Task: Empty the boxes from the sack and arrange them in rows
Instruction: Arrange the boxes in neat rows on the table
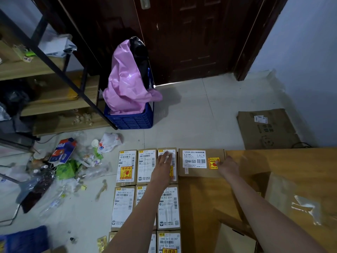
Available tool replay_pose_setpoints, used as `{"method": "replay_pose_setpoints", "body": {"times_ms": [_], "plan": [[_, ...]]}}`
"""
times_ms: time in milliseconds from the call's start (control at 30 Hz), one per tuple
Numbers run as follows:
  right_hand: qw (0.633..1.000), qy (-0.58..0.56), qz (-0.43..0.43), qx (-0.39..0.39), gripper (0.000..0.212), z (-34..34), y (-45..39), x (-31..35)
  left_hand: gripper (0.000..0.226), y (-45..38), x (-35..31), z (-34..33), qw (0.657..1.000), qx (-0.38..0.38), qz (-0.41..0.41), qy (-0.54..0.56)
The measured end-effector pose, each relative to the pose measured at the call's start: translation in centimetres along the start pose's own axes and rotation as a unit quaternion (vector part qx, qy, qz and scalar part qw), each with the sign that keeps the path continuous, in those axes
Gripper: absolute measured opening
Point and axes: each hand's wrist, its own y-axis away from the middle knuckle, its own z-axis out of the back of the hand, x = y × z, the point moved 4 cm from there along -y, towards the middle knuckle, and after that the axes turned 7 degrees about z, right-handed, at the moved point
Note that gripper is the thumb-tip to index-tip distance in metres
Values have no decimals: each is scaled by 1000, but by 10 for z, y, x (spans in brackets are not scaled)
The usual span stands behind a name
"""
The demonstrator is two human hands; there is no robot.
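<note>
1. Cardboard boxes [125, 167] lie label-up on the tiled floor [200, 115] in tight rows, edges touching.
2. Risk: a push from either hand could skew the far row; neighbouring boxes touch, so one shove shifts several.
3. Risk: the wider box [200, 162] breaks the grid, and a gap or overlap may open at its left edge.
4. Left hand [164, 165]: lies flat on the third box of the far row [174, 161], fingers extended and near together, clamping nothing; the box lies directly under the fingers.
5. Right hand [228, 167]: fingers spread, resting on the wider box's right end; motion blur hides exact contact.
6. No sack is identifiable near either hand.
</note>
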Motion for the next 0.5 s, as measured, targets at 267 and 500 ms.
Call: {"method": "replay_pose_setpoints", "body": {"times_ms": [267,500], "plan": [[1000,24,10,-4,42,0,2,4,100,-2,0,-1,1000,3,-2,-16],[999,43,27,-18,42,3,10,7,100,-4,0,-4,1000,2,0,-17]]}}
